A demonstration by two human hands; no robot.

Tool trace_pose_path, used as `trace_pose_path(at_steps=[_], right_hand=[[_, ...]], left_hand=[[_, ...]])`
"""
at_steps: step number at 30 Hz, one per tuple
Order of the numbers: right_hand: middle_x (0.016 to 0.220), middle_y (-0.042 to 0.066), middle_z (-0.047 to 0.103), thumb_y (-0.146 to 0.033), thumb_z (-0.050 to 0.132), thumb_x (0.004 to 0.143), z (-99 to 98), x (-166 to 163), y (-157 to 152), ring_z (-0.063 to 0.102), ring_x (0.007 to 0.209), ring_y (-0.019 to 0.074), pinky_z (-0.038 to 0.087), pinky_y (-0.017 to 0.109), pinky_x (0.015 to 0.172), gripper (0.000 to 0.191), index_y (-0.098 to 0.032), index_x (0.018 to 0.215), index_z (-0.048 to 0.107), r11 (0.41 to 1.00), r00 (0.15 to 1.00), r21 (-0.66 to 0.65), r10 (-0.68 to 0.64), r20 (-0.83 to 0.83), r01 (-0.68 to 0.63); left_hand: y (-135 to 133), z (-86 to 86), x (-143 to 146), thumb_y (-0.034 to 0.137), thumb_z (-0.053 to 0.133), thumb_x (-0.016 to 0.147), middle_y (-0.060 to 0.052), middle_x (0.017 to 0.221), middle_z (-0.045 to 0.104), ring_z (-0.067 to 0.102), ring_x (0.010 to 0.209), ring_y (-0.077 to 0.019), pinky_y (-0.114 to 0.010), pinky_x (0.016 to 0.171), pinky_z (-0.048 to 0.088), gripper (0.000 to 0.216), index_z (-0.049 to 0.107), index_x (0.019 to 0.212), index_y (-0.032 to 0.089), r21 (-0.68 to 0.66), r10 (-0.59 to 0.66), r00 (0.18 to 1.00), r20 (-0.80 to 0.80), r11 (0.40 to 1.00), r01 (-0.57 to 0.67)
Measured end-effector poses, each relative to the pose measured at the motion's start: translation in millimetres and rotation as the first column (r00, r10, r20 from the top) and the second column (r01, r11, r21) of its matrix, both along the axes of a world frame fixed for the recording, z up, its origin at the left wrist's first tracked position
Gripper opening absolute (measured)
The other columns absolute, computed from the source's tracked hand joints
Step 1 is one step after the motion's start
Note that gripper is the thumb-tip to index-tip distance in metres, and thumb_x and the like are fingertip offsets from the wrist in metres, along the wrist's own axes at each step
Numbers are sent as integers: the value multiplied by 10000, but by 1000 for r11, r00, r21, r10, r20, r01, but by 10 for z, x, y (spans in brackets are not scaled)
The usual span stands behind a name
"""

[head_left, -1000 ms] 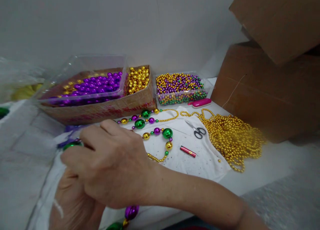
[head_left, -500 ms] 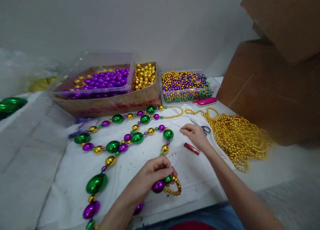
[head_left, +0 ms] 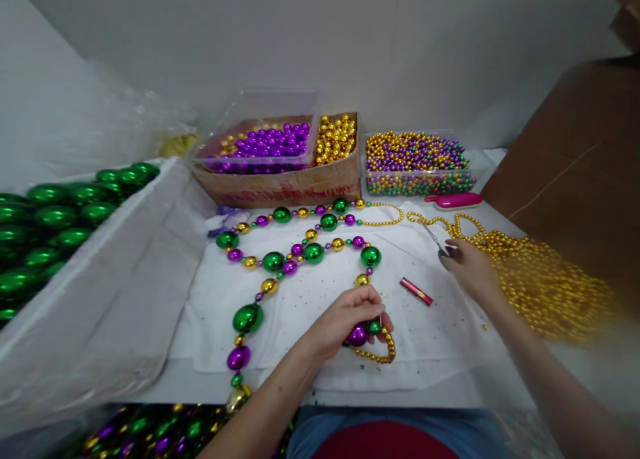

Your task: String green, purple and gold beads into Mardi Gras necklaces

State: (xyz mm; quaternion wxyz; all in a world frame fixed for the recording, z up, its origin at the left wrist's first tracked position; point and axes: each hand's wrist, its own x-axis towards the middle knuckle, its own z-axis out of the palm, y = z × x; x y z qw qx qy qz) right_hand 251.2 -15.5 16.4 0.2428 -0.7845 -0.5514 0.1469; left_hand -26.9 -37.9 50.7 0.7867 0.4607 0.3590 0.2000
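A long bead necklace (head_left: 280, 262) of green, purple and gold balls loops across a white cloth (head_left: 320, 299). My left hand (head_left: 345, 319) is closed on the necklace's near end, pinching it by a purple bead where a thin gold strand hangs. My right hand (head_left: 470, 267) lies over a pair of scissors (head_left: 436, 240) at the cloth's right edge, its fingers curled on the handles. A small red lighter (head_left: 416, 291) lies on the cloth between my hands.
A cardboard box (head_left: 290, 172) of purple and gold beads and a clear tub (head_left: 417, 166) of small mixed beads stand at the back. A pink tool (head_left: 453, 200) lies beside them. A heap of gold strands (head_left: 545, 282) lies at the right, green balls (head_left: 55, 219) at the left.
The view has swung left and down. My right hand moved right, off the cloth's middle, onto the scissors. My left hand stays closed on the necklace's end.
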Motion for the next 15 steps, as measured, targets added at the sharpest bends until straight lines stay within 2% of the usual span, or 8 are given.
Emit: trace_pose_path(at_steps=[2,3,5,6,8,10,11,15], right_hand=[[817,58,622,-360,550,827,103,-27,-272,619,735,204,485,298,586,438,-157,1215,542,997,974,-2,75,-215,-77],[738,33,593,-394,577,805,129,-59,-438,599,655,186,463,276,519,459,-157,1197,555,989,892,-1,132,-432,-147],[691,4,556,-418,648,746,116,-148,-786,535,537,136,411,243,454,454,-176,1126,592,954,642,-39,169,-748,-297],[700,2,556,-410,663,737,77,-197,-947,518,523,120,399,234,454,433,-187,1103,604,923,534,-68,159,-830,-380],[670,-10,553,-378,710,684,-36,-284,-1203,482,475,97,358,211,424,416,-208,1055,627,841,408,-148,93,-908,-521],[625,-31,544,-311,767,596,-143,-340,-1352,447,442,82,321,192,398,431,-233,1003,648,755,357,-213,31,-933,-621],[618,-37,543,-276,778,570,-176,-356,-1388,443,444,79,315,185,397,436,-244,988,655,732,355,-233,13,-935,-640],[570,-40,534,-282,746,645,-146,-364,-1372,456,458,83,323,175,410,361,-247,996,669,721,354,-238,11,-935,-651]], left_hand=[[7,1,-43,358,613,803,-57,763,694,621,598,-118,-190,486,388,226,497,800,164,20,3,1000,5,1000,-3],[12,2,-64,356,612,804,-55,759,693,620,597,-118,-190,483,385,224,493,801,166,26,7,1000,8,1000,-7],[23,5,-105,354,611,803,-52,751,692,621,591,-122,-192,478,385,223,484,802,171,34,18,1000,12,999,-18],[26,6,-123,356,609,805,-50,750,692,620,589,-123,-195,479,389,223,482,805,173,37,22,1000,14,999,-23],[26,6,-153,367,606,811,-46,748,691,616,588,-123,-198,481,397,226,485,811,176,48,26,1000,17,998,-27],[13,1,-173,377,603,816,-43,746,688,611,593,-123,-198,482,399,228,493,819,178,57,17,1000,21,998,-19],[3,-4,-179,380,603,818,-43,748,687,611,598,-123,-198,483,399,228,497,822,177,55,10,1000,23,998,-11],[-40,-20,-179,361,613,814,-38,752,684,617,610,-123,-211,524,431,215,515,811,170,32,-19,999,30,999,18]])
